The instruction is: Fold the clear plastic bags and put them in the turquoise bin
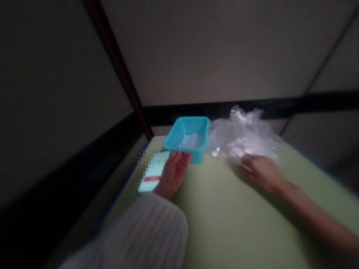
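My left hand lies flat on the green table, fingers stretched toward a turquoise plastic tub. Its fingertips almost touch the tub's near wall. A phone with a lit screen lies just left of that hand. My right hand rests at the near edge of a heap of crumpled clear plastic bags, fingers curled onto the plastic. Something pale and clear lies inside the tub. The picture is blurred by motion.
The table's left edge runs close by the phone. A dark red post rises behind the tub's left corner. Grey partition walls with a black lower band enclose the table at the back and left.
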